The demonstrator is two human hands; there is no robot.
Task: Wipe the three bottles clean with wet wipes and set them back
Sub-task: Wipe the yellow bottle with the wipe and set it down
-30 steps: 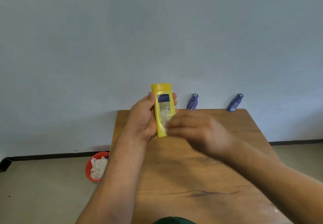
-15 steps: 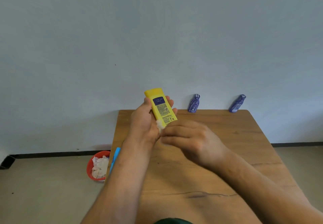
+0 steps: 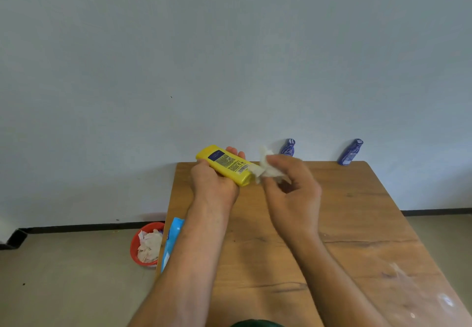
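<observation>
**Yellow bottle held over surface, wipe at its end**

Grip of the left hand [image 3: 213,186] is clamped round the smooth yellow bottle [image 3: 227,164], tilted above the wooden surface [image 3: 357,224]. Grip of the right hand [image 3: 291,191] pinches a crumpled white wipe [image 3: 267,167] against the bottle's right end. A blue bottle [image 3: 287,147] and a second blue bottle [image 3: 350,152] stand at the far edge. A glossy blue wipes pack [image 3: 173,237] lies at the left edge. A round red bin [image 3: 133,248] sits on the floor.

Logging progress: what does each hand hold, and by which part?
The left hand grips the yellow bottle around its middle; the right hand pinches a crumpled wet wipe in its fingertips, at the bottle's lower end.
</observation>
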